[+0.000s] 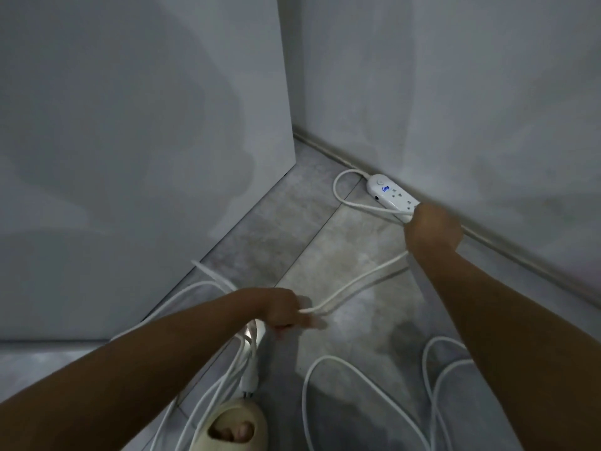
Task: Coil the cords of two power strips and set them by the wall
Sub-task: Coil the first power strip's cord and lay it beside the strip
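Note:
A white power strip (388,192) with a small blue light lies on the floor against the wall's base. My right hand (434,226) covers its near end and grips its white cord (353,288). That cord sags down to my left hand (283,312), which pinches it together with a bundle of white cord loops (227,366) hanging below. A plug (248,382) dangles among those loops. More white cord (367,379) lies in loose loops on the floor at the lower right.
A white cabinet side (136,157) stands to the left, meeting the grey wall (455,92) at a narrow corner. The floor is grey tile (292,229). A foot in a cream slipper (232,424) stands at the bottom centre.

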